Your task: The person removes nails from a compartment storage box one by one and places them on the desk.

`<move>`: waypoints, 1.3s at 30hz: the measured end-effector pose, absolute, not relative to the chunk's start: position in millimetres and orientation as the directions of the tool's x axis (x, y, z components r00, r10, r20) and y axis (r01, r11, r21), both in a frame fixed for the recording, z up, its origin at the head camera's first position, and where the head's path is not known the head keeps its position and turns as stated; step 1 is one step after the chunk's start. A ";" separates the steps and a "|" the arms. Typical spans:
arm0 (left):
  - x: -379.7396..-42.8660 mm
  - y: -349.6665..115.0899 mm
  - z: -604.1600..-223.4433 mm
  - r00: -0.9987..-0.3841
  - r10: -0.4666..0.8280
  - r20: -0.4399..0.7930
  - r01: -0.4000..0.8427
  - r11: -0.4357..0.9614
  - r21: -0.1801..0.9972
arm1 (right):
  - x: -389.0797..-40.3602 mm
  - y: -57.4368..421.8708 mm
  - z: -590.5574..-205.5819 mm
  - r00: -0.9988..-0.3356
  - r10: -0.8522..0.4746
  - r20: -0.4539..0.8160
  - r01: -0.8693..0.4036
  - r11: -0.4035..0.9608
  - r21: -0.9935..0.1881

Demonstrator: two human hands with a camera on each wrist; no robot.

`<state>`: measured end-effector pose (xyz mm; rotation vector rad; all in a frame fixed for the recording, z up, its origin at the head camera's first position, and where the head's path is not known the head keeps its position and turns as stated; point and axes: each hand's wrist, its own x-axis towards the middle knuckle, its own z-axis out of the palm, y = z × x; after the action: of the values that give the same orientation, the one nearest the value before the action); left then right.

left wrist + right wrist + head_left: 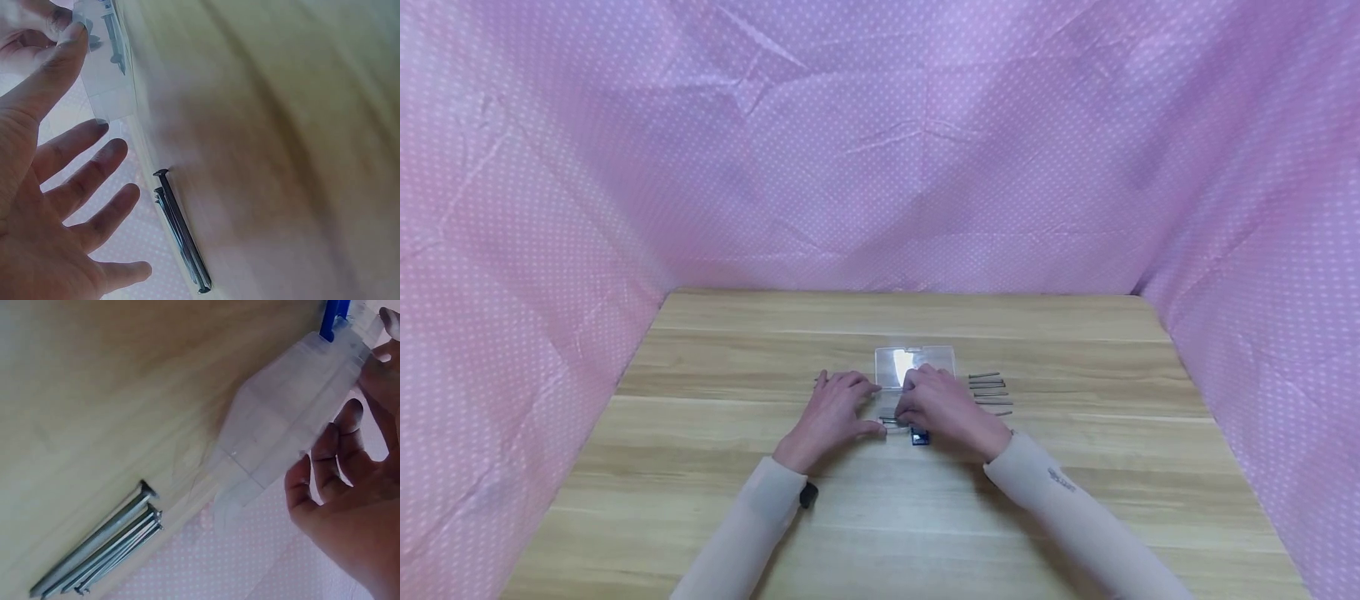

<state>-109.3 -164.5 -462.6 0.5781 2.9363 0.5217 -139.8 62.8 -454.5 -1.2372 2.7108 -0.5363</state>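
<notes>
A clear plastic box (891,402) stands with its transparent lid (887,367) folded back on the far side. My left hand (837,414) holds its left end, thumb at the near corner and index finger at the far one; the other fingers (94,172) spread away. Inside the box's left part lie a few nails (111,34). Over the box, my right hand (940,406) has thumb and index finger bent together close to these nails; I cannot tell whether it pinches one. A blue piece (920,437) shows at the box's near side, below the right hand.
Several long nails (988,383) lie in a row on the wooden table (880,533), right of the box. Other dark nails (181,231) lie left of the left hand. Pink dotted cloth (880,167) hangs behind the table and along both sides.
</notes>
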 end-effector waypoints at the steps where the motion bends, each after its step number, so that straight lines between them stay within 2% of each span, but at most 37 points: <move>1: -109.7 -164.5 -462.8 -0.922 0.386 -0.033 0.351 0.869 0.348 | -140.9 62.1 -455.3 -0.652 -0.757 0.037 -0.714 0.598 -0.365; 10: -110.7 -162.8 -464.1 -0.926 0.371 -0.063 0.328 0.879 0.347 | -147.6 56.8 -461.5 -0.588 -0.808 0.033 -0.762 0.540 -0.356; 16: -110.8 -161.6 -464.7 -0.924 0.379 -0.052 0.343 0.882 0.324 | -148.5 52.7 -459.6 -0.549 -0.835 0.033 -0.801 0.515 -0.306; 24: -111.2 -162.8 -465.1 -0.917 0.397 -0.034 0.366 0.872 0.325 | -149.7 44.9 -465.8 -0.495 -0.864 0.095 -0.852 0.461 -0.248; 31: -112.2 -166.1 -464.8 -0.897 0.435 -0.080 0.382 0.853 0.355 | -147.9 44.2 -471.3 -0.500 -0.859 0.111 -0.847 0.457 -0.272; 39: -116.8 -170.8 -465.0 -0.883 0.464 -0.070 0.409 0.833 0.373 | -145.0 43.5 -469.5 -0.493 -0.860 0.135 -0.857 0.453 -0.245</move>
<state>-116.8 -170.8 -465.0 0.6846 2.8551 0.5283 -145.0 43.5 -469.5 -1.5780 2.6703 -0.4425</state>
